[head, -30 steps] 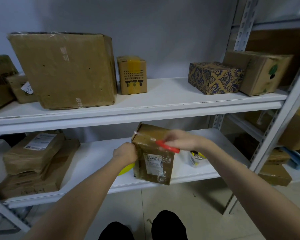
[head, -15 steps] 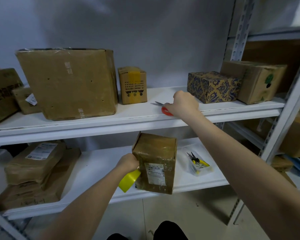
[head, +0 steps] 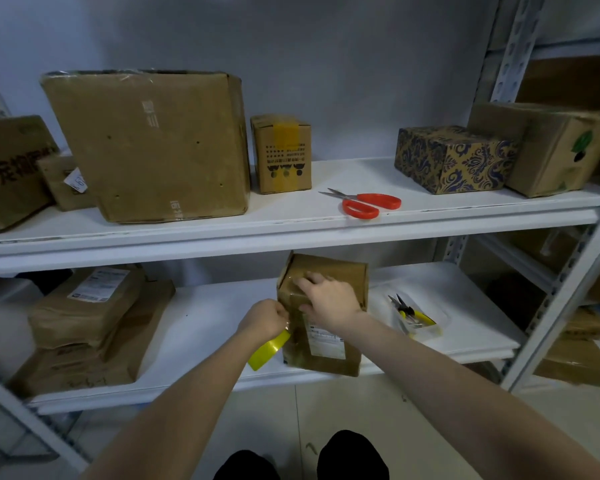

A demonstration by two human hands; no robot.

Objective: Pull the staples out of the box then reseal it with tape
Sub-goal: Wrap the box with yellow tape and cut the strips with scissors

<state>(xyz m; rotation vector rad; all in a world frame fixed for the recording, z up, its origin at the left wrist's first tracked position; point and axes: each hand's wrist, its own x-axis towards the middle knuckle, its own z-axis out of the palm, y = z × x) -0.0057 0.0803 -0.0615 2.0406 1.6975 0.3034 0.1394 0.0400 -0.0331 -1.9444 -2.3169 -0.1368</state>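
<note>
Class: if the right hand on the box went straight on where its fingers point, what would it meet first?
The right hand points its fingers toward the far-left top corner of the box, so likely that edge first; beyond it the way looks free, though depth is unclear.

Box (head: 340, 271): small, brown cardboard, upright near the front edge of the lower shelf (head: 201, 317), slightly tilted. White shipping label (head: 324, 339) on the near face. Flaps closed; glossy clear film across the top and down the near face. The right hand (head: 329, 299) lies over the top front edge, fingers spread.

Tape roll (head: 269, 348): yellow, on edge, just beside the box's left near corner, gripped from above by the left hand (head: 264, 318).
</note>
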